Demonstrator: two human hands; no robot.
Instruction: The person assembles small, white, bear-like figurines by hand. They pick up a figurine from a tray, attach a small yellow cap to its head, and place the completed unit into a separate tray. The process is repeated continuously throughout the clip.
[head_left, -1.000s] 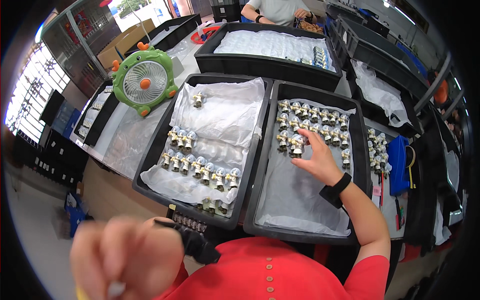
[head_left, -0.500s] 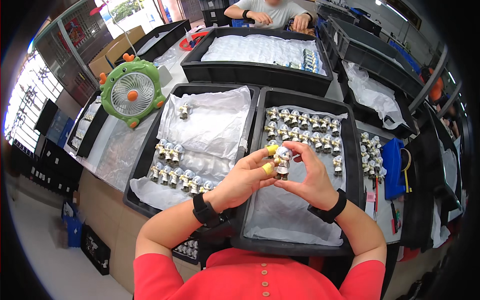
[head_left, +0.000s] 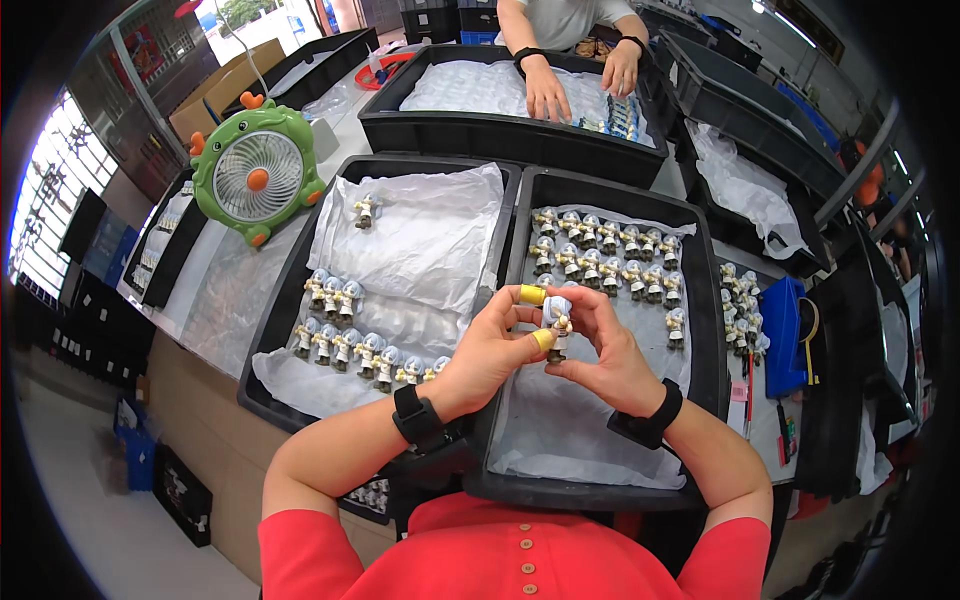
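Both my hands meet over the right black tray point(head_left: 706, 330) and hold one small white and blue figurine point(head_left: 557, 320) upright between them. My left hand point(head_left: 495, 350), with yellow finger covers on thumb and forefinger, pinches its left side. My right hand point(head_left: 605, 350) grips its right side and base. Two rows of like figurines point(head_left: 605, 255) stand on white paper at the far end of that tray. The left black tray point(head_left: 285, 300) holds two more rows of figurines point(head_left: 350, 330) and a lone figurine point(head_left: 366, 210) on crumpled white paper.
A green fan point(head_left: 255, 175) shaped like a creature stands left of the trays. Another person's hands point(head_left: 580, 80) work in a black tray point(head_left: 480, 125) across the table. More figurines point(head_left: 740, 310), a blue tool holder point(head_left: 785, 320) and stacked black crates point(head_left: 780, 130) lie to the right.
My left hand came up from below and joined my right hand at the figurine; both now hold it a little nearer to me than half a second ago.
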